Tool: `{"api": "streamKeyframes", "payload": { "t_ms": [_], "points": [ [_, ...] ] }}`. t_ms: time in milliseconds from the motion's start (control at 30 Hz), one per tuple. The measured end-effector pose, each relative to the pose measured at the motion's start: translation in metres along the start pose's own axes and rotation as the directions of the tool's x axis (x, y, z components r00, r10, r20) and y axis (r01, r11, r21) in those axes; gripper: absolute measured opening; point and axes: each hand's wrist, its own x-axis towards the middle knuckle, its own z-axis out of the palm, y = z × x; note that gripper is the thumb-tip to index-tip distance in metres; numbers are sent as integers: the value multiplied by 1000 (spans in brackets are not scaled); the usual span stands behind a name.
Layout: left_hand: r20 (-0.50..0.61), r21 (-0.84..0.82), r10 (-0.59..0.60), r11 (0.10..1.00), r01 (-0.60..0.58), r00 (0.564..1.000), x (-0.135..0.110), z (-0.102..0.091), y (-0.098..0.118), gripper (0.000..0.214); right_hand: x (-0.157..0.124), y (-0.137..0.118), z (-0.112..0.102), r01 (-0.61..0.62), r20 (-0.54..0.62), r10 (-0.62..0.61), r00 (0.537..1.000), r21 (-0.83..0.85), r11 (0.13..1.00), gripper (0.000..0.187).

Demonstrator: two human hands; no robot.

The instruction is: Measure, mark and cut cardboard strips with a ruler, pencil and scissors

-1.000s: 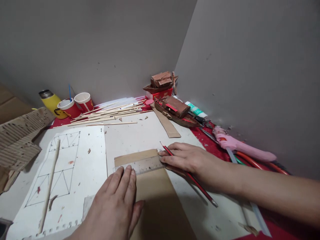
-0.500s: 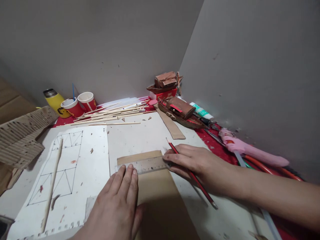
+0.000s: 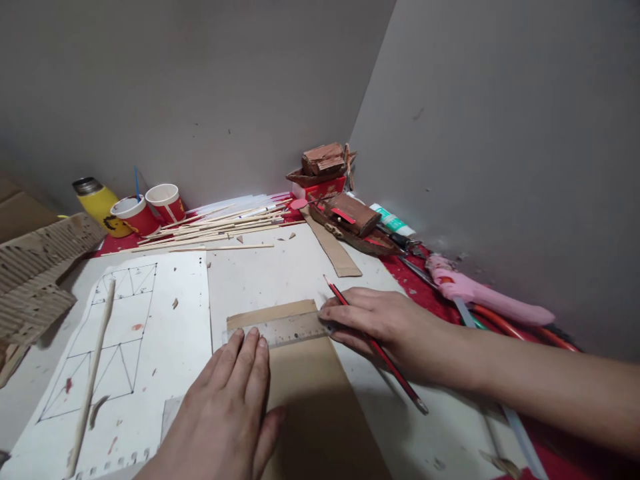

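A brown sheet of card (image 3: 310, 400) lies on the table in front of me. A clear ruler (image 3: 287, 329) sits across its far end. My left hand (image 3: 227, 410) lies flat on the card with straight fingers, fingertips touching the ruler's near edge. My right hand (image 3: 383, 320) rests at the ruler's right end, fingers stretched over it, with a red pencil (image 3: 375, 347) held between the fingers, its point aimed away from me.
White paper with a drawn truss (image 3: 105, 333) and a wooden stick (image 3: 90, 380) lie to the left. Corrugated cardboard (image 3: 35, 273), a yellow flask (image 3: 97, 203), two red cups (image 3: 147, 207), many thin sticks (image 3: 220, 227), model boats (image 3: 350, 217) and a pink tool (image 3: 480, 293) line the walls.
Both hands stay on the card and ruler. Only the view has shifted slightly right and then back.
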Motion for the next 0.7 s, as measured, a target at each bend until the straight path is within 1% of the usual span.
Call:
{"api": "streamKeyframes", "payload": {
  "t_ms": [233,400,700],
  "points": [
    [8,22,35,999,-35,999,4,-1,-6,65,1,-1,-2,-23,36,23,999,-7,1000,24],
    [19,-2,43,999,-42,999,6,-2,-6,71,2,-1,-3,-30,61,30,998,5,1000,24],
    [45,-74,18,997,-15,999,3,-2,-6,70,4,-4,-5,-55,84,54,995,17,998,23]
  ]
}}
